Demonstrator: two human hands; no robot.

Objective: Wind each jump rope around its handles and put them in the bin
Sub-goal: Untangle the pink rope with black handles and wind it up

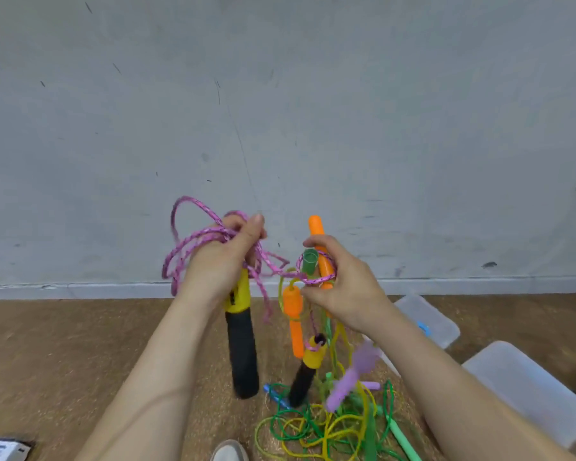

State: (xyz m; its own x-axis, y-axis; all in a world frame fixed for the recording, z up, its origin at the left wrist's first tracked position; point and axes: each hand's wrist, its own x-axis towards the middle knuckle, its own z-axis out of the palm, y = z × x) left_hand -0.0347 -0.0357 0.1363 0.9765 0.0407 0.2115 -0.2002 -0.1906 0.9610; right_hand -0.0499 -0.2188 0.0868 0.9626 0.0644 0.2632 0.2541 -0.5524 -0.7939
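Note:
My left hand (226,261) grips a black-and-yellow handle (241,341) upright, with loops of pink braided rope (193,241) bunched over the fingers. From there the pink rope runs across to my right hand (343,291). That hand holds an orange handle (320,251) and a green handle (310,261) with the pink rope looped round them. A second orange handle (293,321) and the pink rope's other black-and-yellow handle (308,371) dangle below. Purple handles (353,377) hang in the tangle.
Green and yellow ropes (316,430) lie tangled on the brown floor below my hands. A clear plastic bin (526,390) stands at the right, with its lid (429,317) behind it. A grey wall rises ahead. A shoe tip (228,450) shows at the bottom.

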